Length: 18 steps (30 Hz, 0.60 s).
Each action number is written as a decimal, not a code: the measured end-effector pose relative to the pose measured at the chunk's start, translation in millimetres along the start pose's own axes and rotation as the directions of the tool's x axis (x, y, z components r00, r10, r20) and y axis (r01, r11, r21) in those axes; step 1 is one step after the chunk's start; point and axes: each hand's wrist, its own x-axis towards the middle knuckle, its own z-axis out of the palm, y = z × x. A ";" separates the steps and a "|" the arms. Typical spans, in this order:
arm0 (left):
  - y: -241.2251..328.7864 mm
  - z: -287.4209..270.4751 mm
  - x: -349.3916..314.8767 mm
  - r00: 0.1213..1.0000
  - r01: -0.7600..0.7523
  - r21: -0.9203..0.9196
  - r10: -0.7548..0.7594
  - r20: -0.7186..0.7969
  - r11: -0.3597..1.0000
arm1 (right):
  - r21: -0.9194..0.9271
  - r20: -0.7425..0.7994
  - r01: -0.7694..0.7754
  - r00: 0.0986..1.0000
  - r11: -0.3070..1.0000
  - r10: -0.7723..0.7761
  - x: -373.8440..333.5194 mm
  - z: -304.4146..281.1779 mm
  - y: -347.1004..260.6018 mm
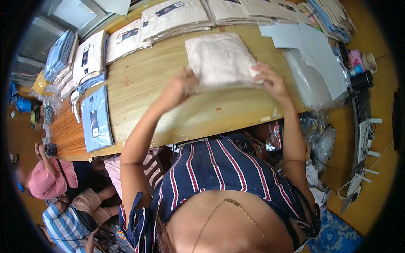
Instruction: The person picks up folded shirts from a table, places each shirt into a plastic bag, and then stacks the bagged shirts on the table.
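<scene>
A folded cream garment in a clear plastic bag point(221, 57) is held over the wooden table point(152, 101), tilted, its near edge toward me. My left hand point(183, 84) grips the near left corner, fingers closed and slightly blurred. At the near right corner my right hand point(272, 82) pinches the plastic between thumb and fingers. Whether the far edge of the package rests on the table, I cannot tell. A blue bagged garment point(97, 118) with a dark label lies flat to the left, apart from both hands.
Stacks of cream bagged garments point(177, 17) line the far edge. Blue and cream piles point(59, 55) stand at the far left, near a white handled tool point(76, 103). White sheets point(325, 63) lie over clear plastic bags point(301, 80) at right. Two people point(52, 181) sit at lower left.
</scene>
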 end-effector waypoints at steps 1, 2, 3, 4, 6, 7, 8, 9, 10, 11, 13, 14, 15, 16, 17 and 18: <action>-6.2 19.4 -14.0 0.977 -0.117 0.177 0.081 0.197 0.977 | -0.087 0.064 -0.077 0.994 0.993 0.083 -24.3 10.1 13.2; -4.6 31.5 -24.7 0.945 -0.126 0.133 0.078 0.317 0.983 | -0.176 0.121 -0.144 0.979 0.974 0.167 -38.4 15.0 12.4; -8.3 35.1 -30.9 0.942 -0.118 0.116 0.074 0.328 0.986 | -0.176 0.110 -0.162 0.977 0.971 0.183 -50.6 15.9 12.1; -11.8 38.6 -33.5 0.938 -0.110 0.098 0.071 0.340 0.989 | -0.175 0.097 -0.181 0.975 0.968 0.200 -61.3 16.9 10.7; 5.4 41.1 -12.6 0.980 -0.049 0.142 0.021 0.197 0.989 | -0.201 0.092 -0.246 0.959 0.948 0.268 -77.8 17.5 -2.0; 11.3 47.4 1.3 0.992 -0.014 0.162 -0.007 0.125 0.987 | -0.222 0.092 -0.284 0.946 0.933 0.310 -78.7 17.3 -10.9; 10.3 62.5 12.9 0.993 -0.094 0.129 0.084 0.083 0.987 | -0.245 0.093 -0.308 0.936 0.919 0.339 -77.8 17.5 -16.8; 13.0 80.8 28.1 0.980 -0.197 0.053 0.195 0.029 0.979 | -0.250 0.068 -0.248 0.960 0.936 0.272 -82.3 22.1 -12.9; 11.3 100.3 39.0 0.951 -0.305 0.090 0.298 0.084 0.948 | -0.281 0.071 -0.264 0.953 0.923 0.295 -84.4 24.3 -14.5; 17.4 115.1 50.7 0.928 -0.349 0.107 0.327 0.177 0.931 | -0.314 0.069 -0.279 0.946 0.907 0.315 -85.5 26.0 -15.2; 26.7 137.0 64.6 0.898 -0.426 0.188 0.390 0.203 0.885 | -0.350 0.051 -0.283 0.946 0.893 0.319 -87.8 28.3 -14.9; 27.7 144.4 67.2 0.882 -0.461 0.224 0.418 0.217 0.859 | -0.356 0.036 -0.275 0.951 0.893 0.307 -89.5 29.0 -13.0; 24.5 148.6 67.7 0.877 -0.466 0.242 0.409 0.251 0.851 | -0.361 0.023 -0.266 0.956 0.894 0.294 -90.5 29.2 -11.7; 20.5 151.6 67.5 0.872 -0.471 0.261 0.399 0.285 0.843 | -0.349 0.022 -0.249 0.962 0.903 0.273 -90.5 29.1 -11.3; 19.8 151.3 67.2 0.863 -0.478 0.278 0.388 0.323 0.833 | -0.334 0.016 -0.235 0.967 0.913 0.254 -90.6 30.4 -10.7; 19.4 151.1 66.4 0.858 -0.483 0.287 0.384 0.340 0.827 | -0.318 0.011 -0.219 0.972 0.922 0.235 -91.6 31.8 -11.0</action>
